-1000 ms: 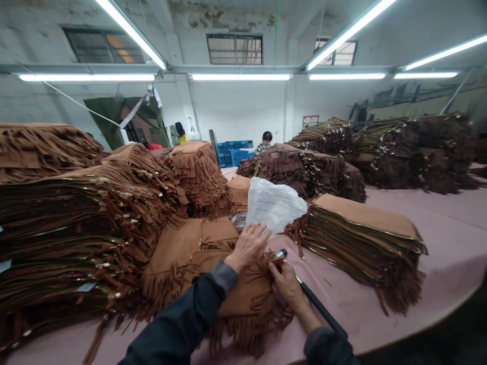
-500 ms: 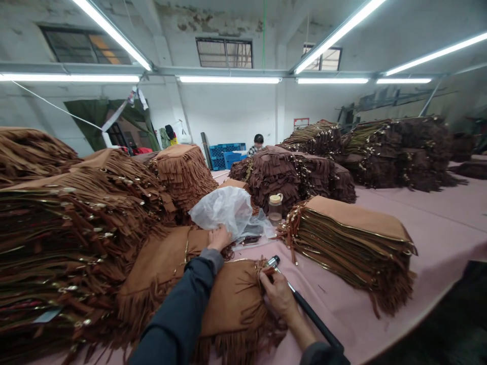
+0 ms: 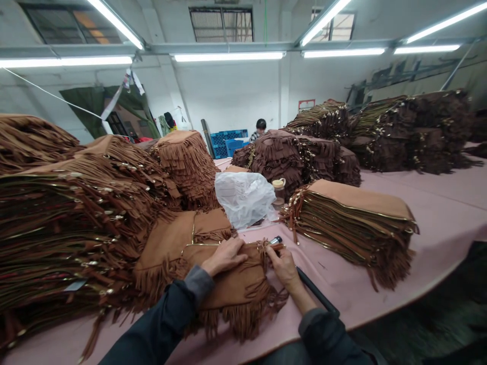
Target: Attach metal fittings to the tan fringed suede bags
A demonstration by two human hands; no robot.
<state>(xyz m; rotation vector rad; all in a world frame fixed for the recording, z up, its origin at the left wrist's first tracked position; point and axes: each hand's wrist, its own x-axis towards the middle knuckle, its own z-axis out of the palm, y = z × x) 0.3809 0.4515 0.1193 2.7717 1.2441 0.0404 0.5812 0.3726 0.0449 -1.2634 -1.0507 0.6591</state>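
A brown suede bag (image 3: 224, 291) with fringe lies flat in front of me, a gold-coloured zip along its top edge. My left hand (image 3: 226, 256) rests on its upper part, fingers stretched out. At the bag's right top corner, my right hand (image 3: 283, 266) pinches a thin brown strap (image 3: 276, 247). A long black tool (image 3: 317, 291) with a shiny metal end passes under my right hand; its kind is unclear. Another brown fringed bag (image 3: 165, 241) lies to the left, partly under the first. A crumpled clear plastic bag (image 3: 243, 197) sits just beyond my left hand.
Tall piles of brown fringed bags (image 3: 57, 228) crowd the left side. Another brown stack (image 3: 353, 230) stands to the right, and dark brown piles (image 3: 277, 157) rise behind. A lidded jar (image 3: 279, 190) stands by the plastic bag. Pink cloth (image 3: 380, 309) covers the table. A person (image 3: 259, 128) is far back.
My left hand has come back from the clear plastic bag onto the suede bag. The plastic bag now sits farther right. My right hand stays at the bag's corner. The camera view has tilted down.
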